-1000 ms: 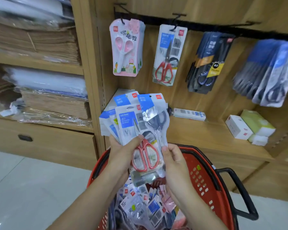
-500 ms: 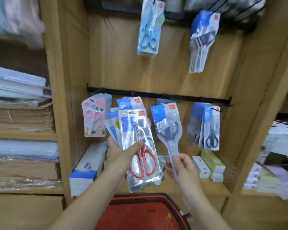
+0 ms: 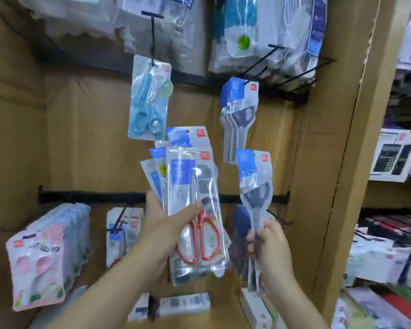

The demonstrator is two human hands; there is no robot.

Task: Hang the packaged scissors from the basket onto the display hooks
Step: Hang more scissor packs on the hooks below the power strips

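Up in front of the wooden display, your left hand grips a fan of scissor packs. Your right hand pinches one dark-handled pack upright, just below the hook of matching packs.

Fanned upright packs, red-handled scissors in front, pinched in left hand; single dark-handled pack upright in right hand, below hooked matching packs.
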